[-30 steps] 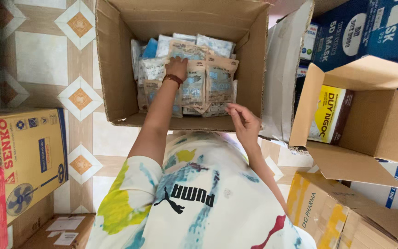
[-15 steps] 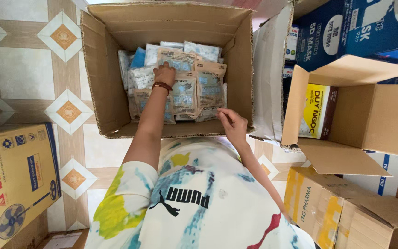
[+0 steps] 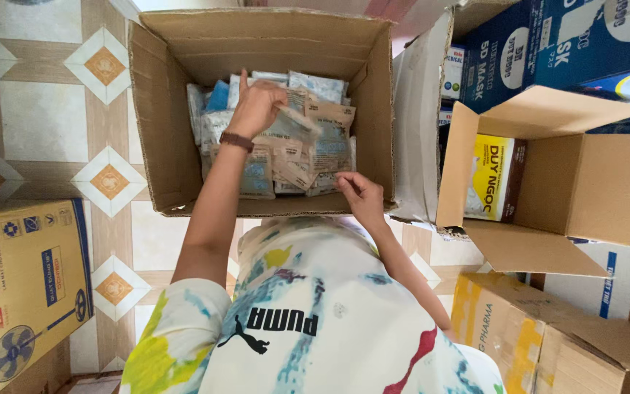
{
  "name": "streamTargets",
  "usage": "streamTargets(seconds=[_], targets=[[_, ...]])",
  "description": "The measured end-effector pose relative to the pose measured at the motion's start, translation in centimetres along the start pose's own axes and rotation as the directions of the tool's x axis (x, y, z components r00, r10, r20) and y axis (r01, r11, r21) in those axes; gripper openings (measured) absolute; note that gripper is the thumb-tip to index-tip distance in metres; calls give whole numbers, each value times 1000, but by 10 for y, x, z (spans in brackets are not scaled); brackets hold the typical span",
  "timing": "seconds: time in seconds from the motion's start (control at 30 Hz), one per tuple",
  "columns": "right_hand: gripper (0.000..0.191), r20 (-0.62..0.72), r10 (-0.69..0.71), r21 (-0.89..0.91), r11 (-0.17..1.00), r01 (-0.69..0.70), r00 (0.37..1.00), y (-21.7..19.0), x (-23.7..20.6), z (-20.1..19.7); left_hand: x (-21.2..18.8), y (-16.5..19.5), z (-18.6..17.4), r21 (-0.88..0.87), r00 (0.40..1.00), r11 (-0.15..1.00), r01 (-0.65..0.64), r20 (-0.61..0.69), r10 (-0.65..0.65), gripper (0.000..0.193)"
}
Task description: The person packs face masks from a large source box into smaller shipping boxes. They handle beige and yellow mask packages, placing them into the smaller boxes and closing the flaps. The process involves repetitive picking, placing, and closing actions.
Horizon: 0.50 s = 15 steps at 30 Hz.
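Left hand (image 3: 257, 106) is gripping one packet (image 3: 293, 125) from the packets (image 3: 308, 157) in the cardboard box (image 3: 162, 131) (floor-standing); right hand (image 3: 361, 195) is pinching another, fingers curled.

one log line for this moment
left hand: on packets | right hand: at packets' near edge | in open cardboard box

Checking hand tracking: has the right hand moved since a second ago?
Yes. The right hand has gone forward over the near wall of the open cardboard box, from just outside it, and now touches the packets.
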State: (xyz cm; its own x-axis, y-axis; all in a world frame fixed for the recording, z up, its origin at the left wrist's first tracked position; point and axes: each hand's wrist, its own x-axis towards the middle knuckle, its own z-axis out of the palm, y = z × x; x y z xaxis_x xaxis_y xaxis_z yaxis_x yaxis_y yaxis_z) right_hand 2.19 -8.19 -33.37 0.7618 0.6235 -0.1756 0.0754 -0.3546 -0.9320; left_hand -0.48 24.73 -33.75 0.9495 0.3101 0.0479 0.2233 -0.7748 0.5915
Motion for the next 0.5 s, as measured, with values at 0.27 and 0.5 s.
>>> streamTargets(seconds=[0.27,0.5], targets=[[29,185,85,363,920,-149,979,16,17,-9,-26,37,-41,-572,873,714,-403,-474,113,32],[66,242,104,656,715,-242,965,-8,21,-11,-59,55,-14,-984,990,-110,-140,-136,-44,14]])
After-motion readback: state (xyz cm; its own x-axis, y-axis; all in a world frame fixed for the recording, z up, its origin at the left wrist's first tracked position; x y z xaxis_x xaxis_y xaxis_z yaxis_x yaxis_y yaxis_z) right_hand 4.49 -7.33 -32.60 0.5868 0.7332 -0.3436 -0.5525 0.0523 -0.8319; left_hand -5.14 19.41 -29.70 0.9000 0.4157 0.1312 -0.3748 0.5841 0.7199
